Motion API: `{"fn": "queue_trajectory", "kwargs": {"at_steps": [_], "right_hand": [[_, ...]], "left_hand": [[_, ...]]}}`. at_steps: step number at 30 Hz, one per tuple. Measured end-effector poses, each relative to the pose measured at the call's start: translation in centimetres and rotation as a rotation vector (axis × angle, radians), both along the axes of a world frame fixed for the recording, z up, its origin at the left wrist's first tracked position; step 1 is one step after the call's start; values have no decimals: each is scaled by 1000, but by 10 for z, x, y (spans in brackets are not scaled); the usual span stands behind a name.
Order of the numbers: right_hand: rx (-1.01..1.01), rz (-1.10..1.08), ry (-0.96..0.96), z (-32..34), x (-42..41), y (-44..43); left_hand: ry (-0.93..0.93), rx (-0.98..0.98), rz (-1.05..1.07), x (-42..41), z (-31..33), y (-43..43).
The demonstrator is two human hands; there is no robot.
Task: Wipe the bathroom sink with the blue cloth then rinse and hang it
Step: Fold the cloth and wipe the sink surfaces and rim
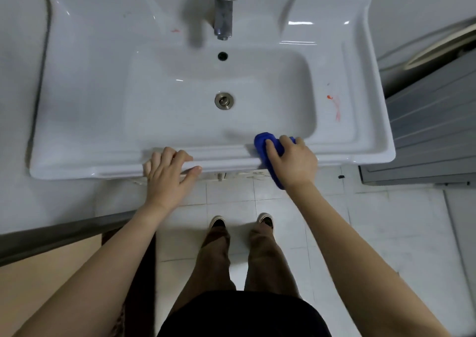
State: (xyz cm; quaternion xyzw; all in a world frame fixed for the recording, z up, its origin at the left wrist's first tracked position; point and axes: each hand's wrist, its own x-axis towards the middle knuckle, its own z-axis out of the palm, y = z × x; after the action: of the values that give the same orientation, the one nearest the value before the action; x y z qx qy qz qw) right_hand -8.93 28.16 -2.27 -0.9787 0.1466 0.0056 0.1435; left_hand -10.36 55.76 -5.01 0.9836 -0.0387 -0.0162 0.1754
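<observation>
A white ceramic sink [108, 141] fills the upper part of the head view, with a metal tap [223, 14] at the back and a round drain [224, 100] in the basin. My right hand [292, 160] grips a bunched blue cloth [262, 143] and presses it on the sink's front rim, right of centre; part of the cloth hangs below the rim. My left hand [167, 173] rests on the front rim left of centre, fingers curled over the edge. Red smears [336, 107] mark the right ledge, and a small red spot [175, 30] lies on the back left ledge.
A grey cabinet or appliance [425, 120] stands right of the sink. A white surface [15, 105] borders the sink on the left. Below lie white floor tiles [386, 233], with my legs and shoes [242, 222] close to the sink's front.
</observation>
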Motion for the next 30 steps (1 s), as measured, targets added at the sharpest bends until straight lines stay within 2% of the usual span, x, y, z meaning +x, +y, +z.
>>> {"fn": "queue_trajectory", "kwargs": {"at_steps": [4,7,10,12,15,19,23,27,30], "right_hand": [[-68,-223,47,10,1,-112],[-52,-232,82,11,0,-104],[46,-19,14,5,3,-22],[101,165,58,7,7,27],[142,308,135,9,12,23],[30,185,95,6,7,-87],[-61,16,136,11,5,-194],[-103,-47,115,8,3,-198],[-59,-14,93,5,2,-139]], "left_hand": [[18,-72,100,2,4,-11],[28,-141,243,5,10,-26],[-18,-107,248,5,6,-28],[-12,-90,247,6,3,-25],[-8,-71,252,6,1,-24],[4,-57,278,9,5,-31],[7,-14,315,10,5,-33],[24,-13,323,11,4,-37],[48,-28,313,10,6,-37]]}}
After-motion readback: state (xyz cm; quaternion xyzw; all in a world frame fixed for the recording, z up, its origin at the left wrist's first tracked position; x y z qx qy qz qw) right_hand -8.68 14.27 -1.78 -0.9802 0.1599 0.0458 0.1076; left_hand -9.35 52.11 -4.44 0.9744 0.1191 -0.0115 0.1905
